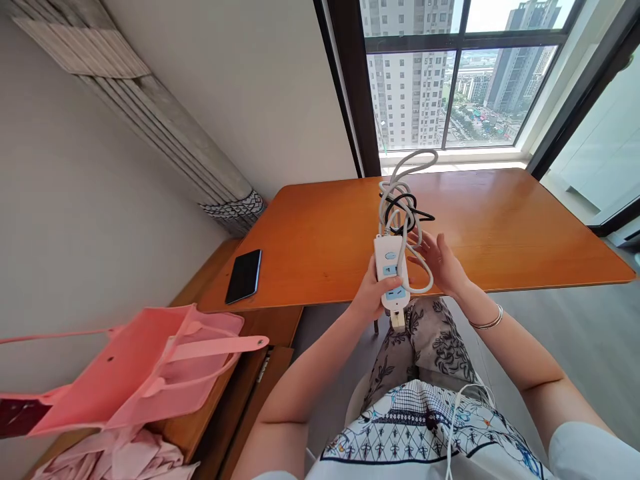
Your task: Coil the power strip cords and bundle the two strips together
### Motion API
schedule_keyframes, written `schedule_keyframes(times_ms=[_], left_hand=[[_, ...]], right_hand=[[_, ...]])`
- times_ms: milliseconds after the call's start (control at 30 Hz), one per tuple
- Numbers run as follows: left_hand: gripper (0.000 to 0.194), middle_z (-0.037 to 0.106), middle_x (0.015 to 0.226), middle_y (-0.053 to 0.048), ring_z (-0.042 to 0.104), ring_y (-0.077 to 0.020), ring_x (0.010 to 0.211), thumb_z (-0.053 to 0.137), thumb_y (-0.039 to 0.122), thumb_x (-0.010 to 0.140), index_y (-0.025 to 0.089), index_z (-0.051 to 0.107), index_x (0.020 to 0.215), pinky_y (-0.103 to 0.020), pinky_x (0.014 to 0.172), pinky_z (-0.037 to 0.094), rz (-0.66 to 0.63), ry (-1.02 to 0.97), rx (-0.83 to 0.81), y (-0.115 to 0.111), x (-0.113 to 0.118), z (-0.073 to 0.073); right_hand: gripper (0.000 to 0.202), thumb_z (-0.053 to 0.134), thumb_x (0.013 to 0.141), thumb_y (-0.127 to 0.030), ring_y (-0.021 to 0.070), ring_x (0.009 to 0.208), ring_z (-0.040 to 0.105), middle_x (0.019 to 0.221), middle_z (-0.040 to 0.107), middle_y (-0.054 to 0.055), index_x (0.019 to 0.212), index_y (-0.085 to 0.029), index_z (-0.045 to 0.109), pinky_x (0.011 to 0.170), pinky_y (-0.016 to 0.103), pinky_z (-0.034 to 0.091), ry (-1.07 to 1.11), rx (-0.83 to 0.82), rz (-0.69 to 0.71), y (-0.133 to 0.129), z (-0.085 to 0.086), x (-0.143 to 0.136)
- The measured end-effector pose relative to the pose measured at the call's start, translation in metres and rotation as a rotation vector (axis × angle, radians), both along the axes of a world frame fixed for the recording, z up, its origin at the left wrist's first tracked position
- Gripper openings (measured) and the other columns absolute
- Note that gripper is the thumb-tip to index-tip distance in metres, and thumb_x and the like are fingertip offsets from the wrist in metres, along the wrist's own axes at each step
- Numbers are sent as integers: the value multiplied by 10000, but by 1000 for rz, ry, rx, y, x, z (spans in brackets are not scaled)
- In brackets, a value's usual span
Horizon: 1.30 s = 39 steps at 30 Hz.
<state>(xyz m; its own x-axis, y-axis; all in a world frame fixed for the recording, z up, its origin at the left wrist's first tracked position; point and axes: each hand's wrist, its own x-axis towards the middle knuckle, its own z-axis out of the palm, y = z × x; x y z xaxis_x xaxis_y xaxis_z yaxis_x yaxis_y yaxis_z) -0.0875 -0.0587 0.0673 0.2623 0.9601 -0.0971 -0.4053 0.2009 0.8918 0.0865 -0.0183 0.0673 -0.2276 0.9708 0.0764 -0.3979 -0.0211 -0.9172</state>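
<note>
A white power strip [385,251] with pale blue socket panels is held upright above the table's near edge. My left hand [371,293] is wrapped round its lower part, the thumb across the front. The strip's white cord [399,179] is looped in a loose bundle above it, with a black cable [414,211] tangled in the loops. A pale plug [397,321] shows at the strip's bottom end. My right hand [440,261] is beside the cord on the right, its fingers apart and partly behind the loops; I see no firm grip there.
The orange-brown wooden table [510,233] stretches across in front of a window [460,87]. A black phone [243,276] lies near its left edge. At the lower left, a pink bag [150,367] sits on wooden furniture above pink cloth [120,460]. A curtain [165,127] hangs left.
</note>
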Motion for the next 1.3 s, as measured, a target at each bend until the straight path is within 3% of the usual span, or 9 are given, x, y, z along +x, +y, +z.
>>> schedule_keyframes(times_ms=[100,300,433,567,700,867,1033,1167,1300], left_hand=[[548,695,887,-61,746,-305,866,848,388,585,175,619,1035,-323,593,581,-30,-52,-36,-5,-12,23],[670,707,959,-71,735,-324,983,773,377,605,218,622,1239,-324,639,623,-3,-109,109,-14,-26,76],[708,682,1032,-88,688,-375,1106,767,417,597,240,604,1263,-364,661,639,18,-31,219,-14,-36,105],[593,667,1012,-71,701,-361,1058,815,398,569,235,653,1115,-359,655,632,48,72,296,-6,-52,115],[623,684,993,-68,717,-369,1025,842,368,566,237,625,1135,-458,772,632,120,140,321,6,-58,103],[917,694,1078,-67,730,-353,1010,862,301,548,273,466,1375,-500,859,607,180,178,273,24,-57,71],[1111,678,1164,-86,715,-333,1003,882,277,510,284,344,1481,-430,816,589,128,271,271,42,-67,45],[1023,665,1144,-86,686,-285,934,863,271,485,241,419,1407,-378,754,567,87,334,157,52,-71,27],[873,661,1018,-56,652,-233,814,844,227,426,204,524,1238,-341,687,538,186,333,39,65,-74,12]], right_hand=[[820,437,796,-893,276,1390,486,1545,457,66,1408,-353,516,1127,493,412,21,20,120,-6,-21,15],[1098,901,598,-572,291,1409,459,1501,500,147,1516,-228,407,1184,422,345,-449,274,774,-41,-56,-2],[827,863,686,-504,265,1203,601,1311,643,103,1375,-183,538,1040,367,471,-650,361,750,-50,-39,-15],[739,854,698,-537,255,1069,656,1196,702,50,1312,-235,573,884,329,493,-910,412,512,-41,-2,-7],[634,870,666,-541,240,943,665,1044,721,29,1169,-238,632,761,303,457,-1136,417,207,-17,15,-4],[509,893,663,-450,232,955,639,1022,694,65,1050,-190,688,770,303,449,-1267,484,-83,20,6,-9],[628,901,664,-431,250,1015,670,1123,725,75,1205,-221,663,821,322,474,-1337,531,47,38,1,-12],[649,876,711,-414,240,1022,703,1124,752,43,1287,-255,621,827,312,492,-1331,499,110,46,0,-19],[558,841,764,-402,270,1072,703,1156,753,63,1261,-248,639,855,337,505,-1400,531,164,54,-3,-31]])
